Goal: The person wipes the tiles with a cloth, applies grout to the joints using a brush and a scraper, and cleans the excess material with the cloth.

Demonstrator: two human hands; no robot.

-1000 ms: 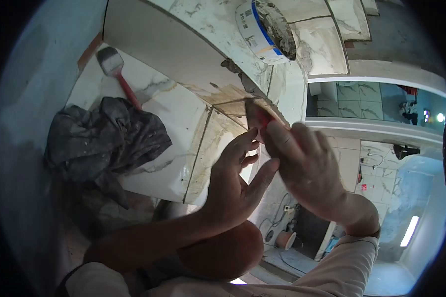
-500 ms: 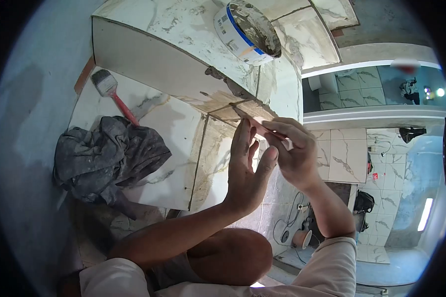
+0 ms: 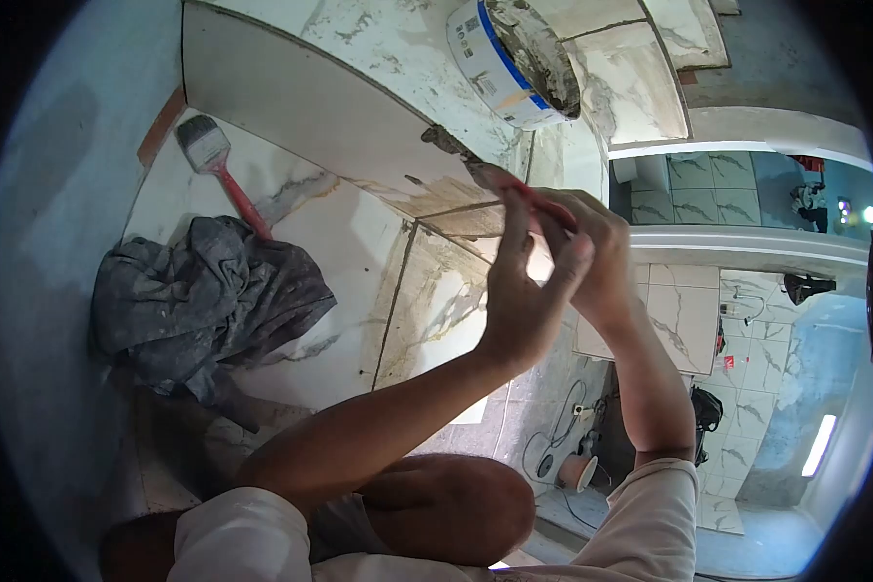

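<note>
My right hand (image 3: 592,233) is closed on a red-handled scraper (image 3: 502,178), whose blade lies at the tiled step's edge beside a lump of grey mortar (image 3: 443,142). Against the scraper and right beside that hand is my left hand (image 3: 529,281), its thumb spread apart and its fingers pointing up; nothing shows in its palm. The step's front tile (image 3: 301,92) has smeared mortar near the blade. Above the hands, on the step's top, stands a white bucket (image 3: 500,73) with a blue rim and mortar inside.
A brush (image 3: 231,189) with a red handle lies on the lower tile at left, touching a crumpled grey cloth (image 3: 209,301). Farther right and below are a cable spool (image 3: 578,472), loose cables, a black bag (image 3: 708,409) and a white-framed opening.
Both hands and the scraper have moved up and right, from the tile joint to the step's edge by the mortar lump. The view has shifted slightly.
</note>
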